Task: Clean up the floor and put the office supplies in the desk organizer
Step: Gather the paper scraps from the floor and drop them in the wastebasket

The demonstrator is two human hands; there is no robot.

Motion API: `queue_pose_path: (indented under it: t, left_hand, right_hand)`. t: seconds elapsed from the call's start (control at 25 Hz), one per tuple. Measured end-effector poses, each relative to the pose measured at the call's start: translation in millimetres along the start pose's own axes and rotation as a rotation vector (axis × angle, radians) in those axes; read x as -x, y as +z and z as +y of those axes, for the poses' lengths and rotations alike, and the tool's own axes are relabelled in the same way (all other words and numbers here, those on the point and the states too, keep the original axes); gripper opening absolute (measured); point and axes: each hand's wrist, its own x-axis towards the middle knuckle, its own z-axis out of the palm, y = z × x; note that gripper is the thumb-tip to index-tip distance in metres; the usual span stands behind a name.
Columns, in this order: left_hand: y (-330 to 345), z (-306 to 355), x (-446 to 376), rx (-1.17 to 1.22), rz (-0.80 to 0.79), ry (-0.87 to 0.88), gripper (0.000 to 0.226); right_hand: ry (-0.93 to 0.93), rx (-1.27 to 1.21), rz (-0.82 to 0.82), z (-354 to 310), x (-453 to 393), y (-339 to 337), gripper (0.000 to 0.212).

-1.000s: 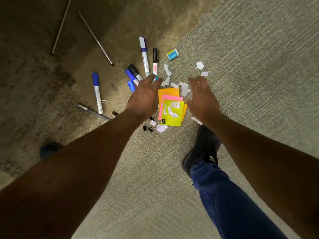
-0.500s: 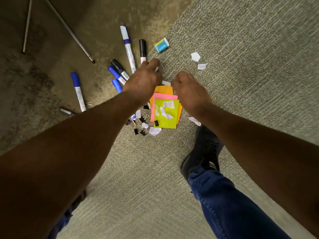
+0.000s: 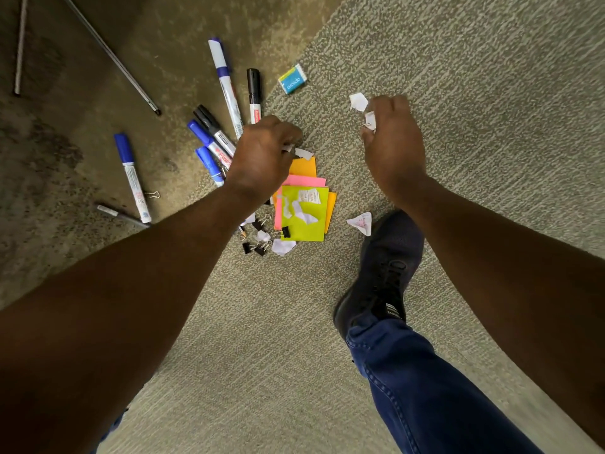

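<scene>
your left hand (image 3: pixel 262 152) curls on white paper scraps (image 3: pixel 302 153) above the sticky notes (image 3: pixel 306 213), your right hand (image 3: pixel 391 142) pinches a scrap (image 3: pixel 370 120), markers (image 3: pixel 226 90) and eraser (image 3: pixel 293 79) lying on the floor (image 3: pixel 474 93).

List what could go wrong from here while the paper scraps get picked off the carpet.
1. The right hand pinches one paper scrap; reaching for the scrap beside it may drop the first.
2. The shoe stands close to another scrap and could tread on it.
3. The binder clips lie among scraps and might be swept up as trash.
</scene>
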Motion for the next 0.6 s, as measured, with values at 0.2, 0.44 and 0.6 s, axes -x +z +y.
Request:
queue_pose_path:
  t: [0.2, 0.44, 0.6]
  left_hand:
    - [12.0, 16.0, -5.1, -0.088, -0.175, 0.13, 0.028]
    - [7.6, 7.7, -2.9, -0.236, -0.26, 0.207, 0.034]
    - [8.1, 4.6, -7.5, -0.148, -0.217, 0.154, 0.019]
  right_hand:
    - [-0.04, 0.002, 0.009, 1.4, -3.3, -2.2, 0.017]
    - [-0.124, 0.028, -0.023, -5.1, -12.0, -8.1, 0.036]
    - [-0.183, 0.138, -0.078, -6.9, -20.4, -10.1, 0.028]
